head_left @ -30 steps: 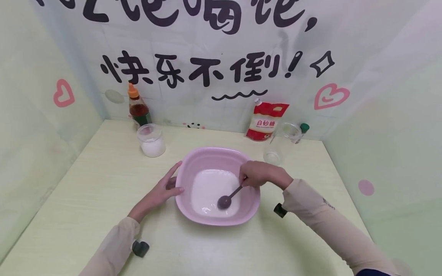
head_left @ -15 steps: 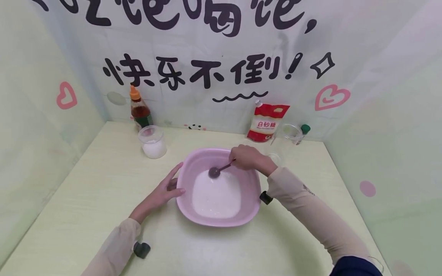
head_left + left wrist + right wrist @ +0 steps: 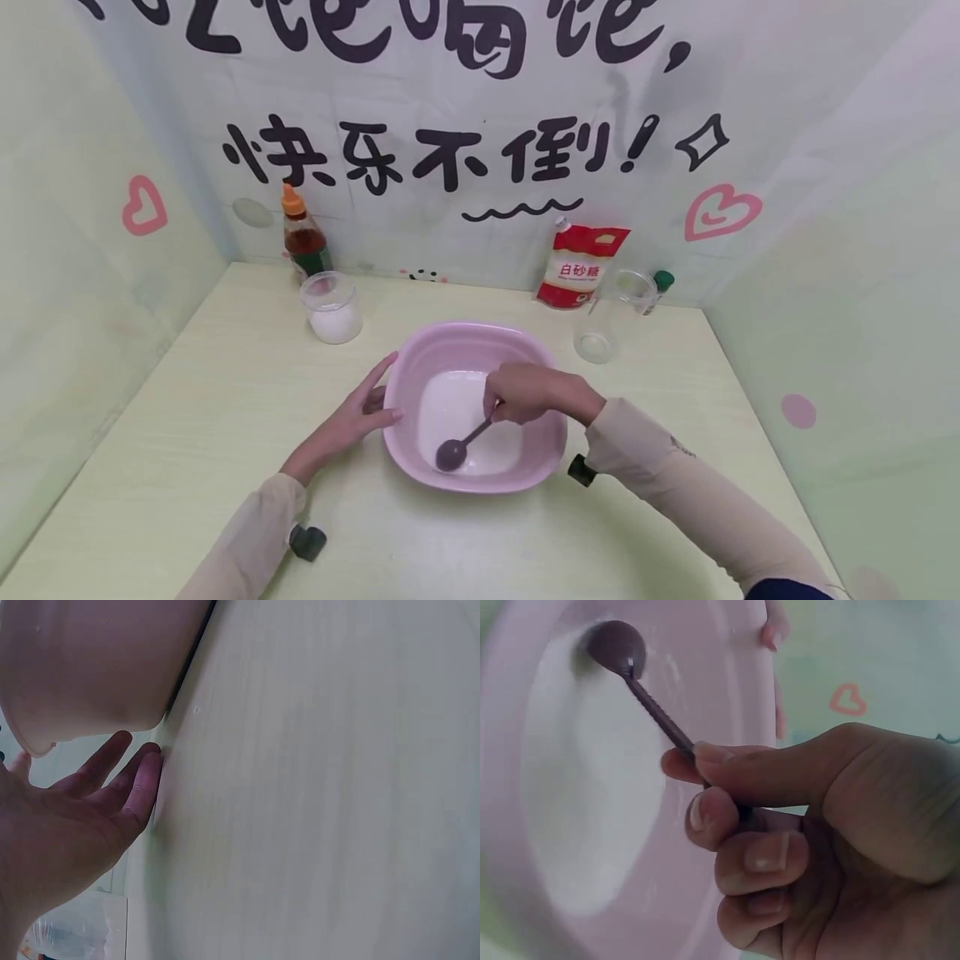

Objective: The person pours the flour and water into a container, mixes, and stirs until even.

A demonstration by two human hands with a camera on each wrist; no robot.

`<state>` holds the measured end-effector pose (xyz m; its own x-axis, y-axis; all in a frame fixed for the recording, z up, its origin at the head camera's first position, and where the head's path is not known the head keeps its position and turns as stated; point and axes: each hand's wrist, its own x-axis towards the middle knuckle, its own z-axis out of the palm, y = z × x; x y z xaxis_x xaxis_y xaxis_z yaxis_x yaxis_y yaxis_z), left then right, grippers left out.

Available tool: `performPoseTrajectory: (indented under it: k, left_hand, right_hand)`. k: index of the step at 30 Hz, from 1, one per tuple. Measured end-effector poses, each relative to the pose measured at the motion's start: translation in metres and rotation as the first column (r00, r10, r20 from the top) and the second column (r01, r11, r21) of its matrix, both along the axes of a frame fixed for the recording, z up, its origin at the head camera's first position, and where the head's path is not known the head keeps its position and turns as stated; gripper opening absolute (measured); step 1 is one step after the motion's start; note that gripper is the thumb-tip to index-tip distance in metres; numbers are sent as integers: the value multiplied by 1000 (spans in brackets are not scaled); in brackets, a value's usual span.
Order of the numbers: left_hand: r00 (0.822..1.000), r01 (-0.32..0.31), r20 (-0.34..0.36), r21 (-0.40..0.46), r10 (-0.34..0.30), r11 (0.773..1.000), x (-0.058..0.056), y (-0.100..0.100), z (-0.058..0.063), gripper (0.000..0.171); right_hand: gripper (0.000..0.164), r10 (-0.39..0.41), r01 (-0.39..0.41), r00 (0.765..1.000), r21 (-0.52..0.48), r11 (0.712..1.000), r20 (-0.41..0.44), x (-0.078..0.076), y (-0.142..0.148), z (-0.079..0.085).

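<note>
A pink plastic basin (image 3: 551, 450) holds a white, milky liquid (image 3: 442, 412). My right hand (image 3: 528, 392) grips the thin handle of a dark brown spoon (image 3: 452, 455), thumb and fingers wrapped about it in the right wrist view. The spoon's round bowl is at the near left of the liquid, its underside facing up. My left hand (image 3: 348, 425) touches the basin's left side, its thumb at the rim. In the left wrist view, the left hand's fingers (image 3: 139, 791) are spread and fairly straight beside the basin's outer wall (image 3: 97, 667).
Behind on the left stand a clear jar (image 3: 332, 312) of white contents and an orange-capped sauce bottle (image 3: 303, 237). At the back right are a red sugar pouch (image 3: 576, 267), a clear container (image 3: 596, 333) and a green-capped bottle (image 3: 662, 282). Printed sheets enclose the pale table (image 3: 202, 400).
My right hand has swept the spoon from the basin's near right to its far side, then round to the near left. The left hand and basin stay in place.
</note>
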<state>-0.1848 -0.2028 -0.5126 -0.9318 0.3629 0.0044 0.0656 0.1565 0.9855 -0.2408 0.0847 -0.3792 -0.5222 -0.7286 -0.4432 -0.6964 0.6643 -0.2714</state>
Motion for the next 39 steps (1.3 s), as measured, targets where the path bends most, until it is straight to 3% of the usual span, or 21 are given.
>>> performPoseTrajectory:
  k: [4, 6, 9, 11, 15, 19, 28, 34, 39]
  left_hand:
    - [1000, -5, 5, -14, 5, 1000, 0, -1, 0, 87]
    - [1000, -5, 7, -16, 5, 1000, 0, -1, 0, 87]
    - [1000, -2, 7, -11, 2, 1000, 0, -2, 0, 87]
    - [1000, -3, 5, -4, 3, 1000, 0, -2, -1, 87]
    - [1000, 3, -1, 16, -3, 1000, 0, -1, -2, 87]
    - [1000, 11, -1, 32, -11, 999, 0, 0, -3, 87]
    - [1000, 6, -27, 10, -5, 1000, -1, 0, -3, 88]
    - [1000, 11, -28, 28, -11, 1000, 0, 0, 0, 88]
    - [1000, 13, -16, 25, -13, 1000, 0, 0, 2, 87]
  right_hand:
    - [7, -117, 115, 993, 62, 991, 33, -7, 23, 8]
    - [7, -217, 211, 975, 92, 973, 50, -14, 32, 13]
    - [8, -326, 322, 945, 108, 940, 11, -26, 41, 20]
    - [9, -346, 349, 937, 93, 932, -44, -35, 43, 21]
    - [10, -323, 330, 937, 38, 943, -133, -46, 37, 15]
    - [13, -259, 261, 957, 0, 965, -131, -46, 20, 9]
    - [16, -35, 32, 998, -61, 998, -56, -17, -15, -4]
    - [13, -8, 8, 1000, -13, 1000, 8, 2, -4, -1]
    - [8, -99, 96, 993, 61, 994, 60, 0, 22, 10]
